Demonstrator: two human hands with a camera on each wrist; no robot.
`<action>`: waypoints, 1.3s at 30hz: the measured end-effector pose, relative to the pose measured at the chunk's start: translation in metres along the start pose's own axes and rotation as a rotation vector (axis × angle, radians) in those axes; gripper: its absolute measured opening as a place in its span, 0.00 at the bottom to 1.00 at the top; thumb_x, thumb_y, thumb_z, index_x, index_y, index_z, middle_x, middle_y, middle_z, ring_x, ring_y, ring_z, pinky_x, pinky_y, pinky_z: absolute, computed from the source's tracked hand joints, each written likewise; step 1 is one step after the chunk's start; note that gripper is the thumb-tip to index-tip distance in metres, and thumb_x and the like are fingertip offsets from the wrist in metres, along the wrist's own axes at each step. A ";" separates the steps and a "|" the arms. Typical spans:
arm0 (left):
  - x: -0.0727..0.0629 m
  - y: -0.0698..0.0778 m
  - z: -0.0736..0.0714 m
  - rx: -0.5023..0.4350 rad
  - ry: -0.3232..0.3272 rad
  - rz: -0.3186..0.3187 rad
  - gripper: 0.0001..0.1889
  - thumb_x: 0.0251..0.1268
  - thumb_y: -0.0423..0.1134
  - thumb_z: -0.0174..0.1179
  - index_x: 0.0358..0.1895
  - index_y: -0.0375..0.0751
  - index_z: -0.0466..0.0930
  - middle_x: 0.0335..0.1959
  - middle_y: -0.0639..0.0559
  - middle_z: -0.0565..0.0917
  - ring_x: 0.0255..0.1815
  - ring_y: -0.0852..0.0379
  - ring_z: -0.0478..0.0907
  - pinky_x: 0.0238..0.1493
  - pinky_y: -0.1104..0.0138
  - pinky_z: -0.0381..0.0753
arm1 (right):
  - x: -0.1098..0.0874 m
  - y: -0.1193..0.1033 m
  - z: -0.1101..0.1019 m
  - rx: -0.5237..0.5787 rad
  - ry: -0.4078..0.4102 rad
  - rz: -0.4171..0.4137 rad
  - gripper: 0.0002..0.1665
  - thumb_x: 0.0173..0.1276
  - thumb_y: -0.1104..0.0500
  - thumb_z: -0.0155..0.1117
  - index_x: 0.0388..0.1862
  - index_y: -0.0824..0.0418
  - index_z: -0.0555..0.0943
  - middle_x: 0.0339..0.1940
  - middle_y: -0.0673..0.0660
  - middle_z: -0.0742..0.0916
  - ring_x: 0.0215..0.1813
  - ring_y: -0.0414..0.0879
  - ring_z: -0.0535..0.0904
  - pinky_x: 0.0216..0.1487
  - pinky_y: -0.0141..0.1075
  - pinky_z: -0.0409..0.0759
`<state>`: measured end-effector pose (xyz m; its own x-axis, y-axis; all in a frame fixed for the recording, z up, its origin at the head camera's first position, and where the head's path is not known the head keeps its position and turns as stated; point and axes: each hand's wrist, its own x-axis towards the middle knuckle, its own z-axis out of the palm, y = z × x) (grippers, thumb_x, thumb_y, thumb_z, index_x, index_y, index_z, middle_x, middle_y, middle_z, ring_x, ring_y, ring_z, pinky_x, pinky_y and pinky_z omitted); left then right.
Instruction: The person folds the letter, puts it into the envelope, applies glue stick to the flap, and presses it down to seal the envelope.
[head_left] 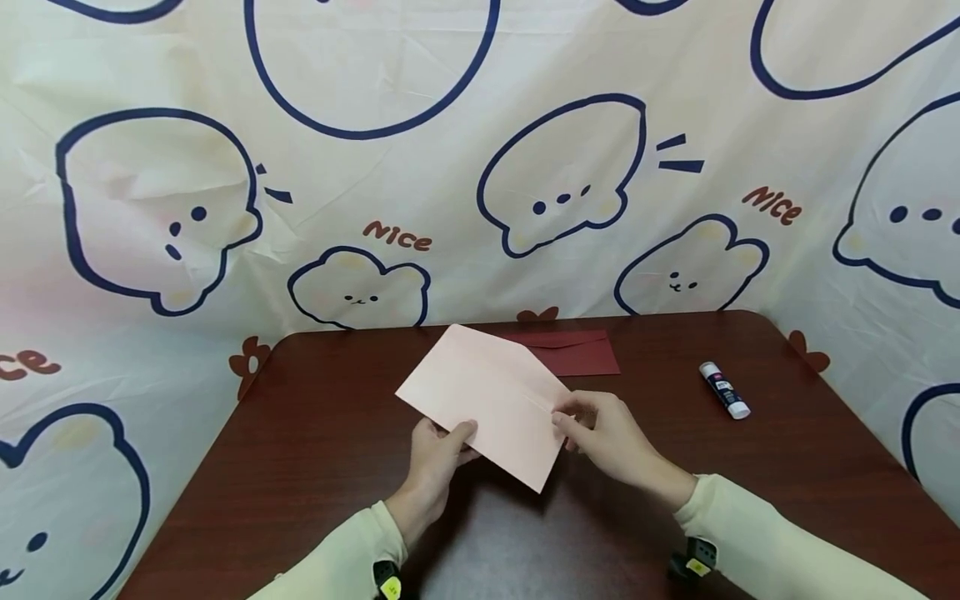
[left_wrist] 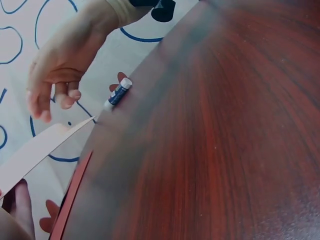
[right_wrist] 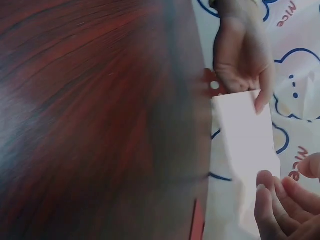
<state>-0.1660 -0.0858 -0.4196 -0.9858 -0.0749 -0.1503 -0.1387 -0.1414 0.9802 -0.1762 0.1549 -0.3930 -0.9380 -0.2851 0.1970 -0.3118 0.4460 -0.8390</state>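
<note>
My left hand (head_left: 435, 462) holds a pale pink envelope (head_left: 487, 383) by its lower left edge, thumb on top and fingers beneath. The envelope is raised over the table and tilted, and a faint crease runs along its upper right side. In the head view my right hand (head_left: 615, 437) has its fingertips right at the envelope's right corner. The left wrist view shows that right hand (left_wrist: 67, 65) above the paper with loosely bent fingers and a gap below them. Its thumb stands apart from the fingers in the right wrist view, where the fingertips (right_wrist: 264, 180) overlap the envelope.
A dark red envelope (head_left: 581, 357) lies at the back of the brown wooden table (head_left: 315, 467), partly covered by the pink one. Further right is a glue stick (head_left: 724, 390) with white ends. A cartoon-printed cloth (head_left: 450, 183) hangs behind and at the sides.
</note>
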 end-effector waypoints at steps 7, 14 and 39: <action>0.000 0.003 0.001 -0.089 0.037 0.003 0.12 0.66 0.30 0.58 0.51 0.32 0.73 0.35 0.53 0.85 0.36 0.62 0.85 0.41 0.65 0.86 | -0.004 0.014 -0.003 -0.055 -0.015 0.076 0.09 0.72 0.59 0.64 0.34 0.64 0.83 0.22 0.62 0.85 0.24 0.53 0.83 0.23 0.33 0.76; -0.005 0.000 0.004 -0.124 0.008 -0.030 0.16 0.65 0.30 0.60 0.54 0.31 0.74 0.39 0.52 0.85 0.39 0.61 0.86 0.45 0.64 0.87 | -0.004 0.025 0.002 0.216 -0.139 0.222 0.18 0.75 0.55 0.61 0.48 0.69 0.70 0.36 0.63 0.90 0.32 0.48 0.88 0.35 0.36 0.86; 0.012 0.005 -0.041 0.240 -0.028 -0.087 0.07 0.71 0.37 0.59 0.40 0.36 0.78 0.22 0.57 0.81 0.24 0.61 0.78 0.29 0.66 0.79 | -0.003 0.057 -0.022 0.286 -0.104 0.349 0.29 0.74 0.61 0.62 0.66 0.71 0.65 0.38 0.59 0.90 0.33 0.44 0.84 0.34 0.37 0.85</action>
<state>-0.1746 -0.1281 -0.4216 -0.9709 -0.0447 -0.2351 -0.2384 0.0929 0.9667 -0.1948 0.1994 -0.4302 -0.9547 -0.2499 -0.1618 0.0877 0.2830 -0.9551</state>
